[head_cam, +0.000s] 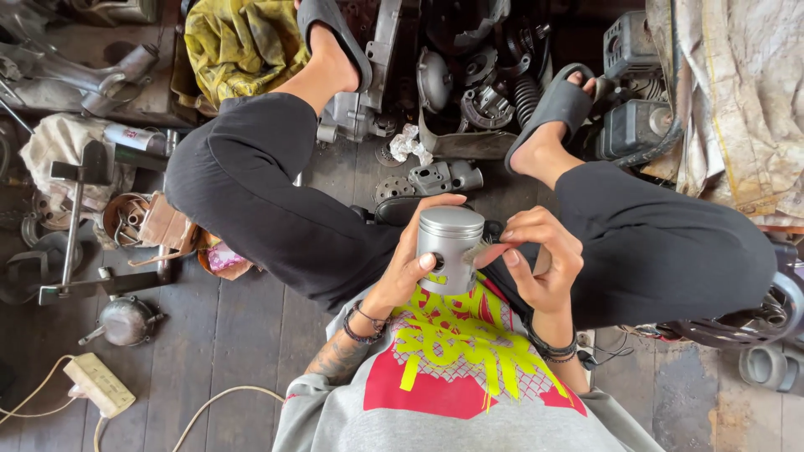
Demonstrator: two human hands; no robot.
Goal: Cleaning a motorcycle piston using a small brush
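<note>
Plank floor, left edge: beige power strip with pale cable; small dark metal pot beside it; yellow cloth at the far edge. Centre, above the seated person's lap: left hand, closed around a grey metal piston, thumb on its skirt, crown upward. Right hand, touching the piston's side, fingers pinched on a small bristled brush. Far right: grey engine block, stained tarp.
</note>
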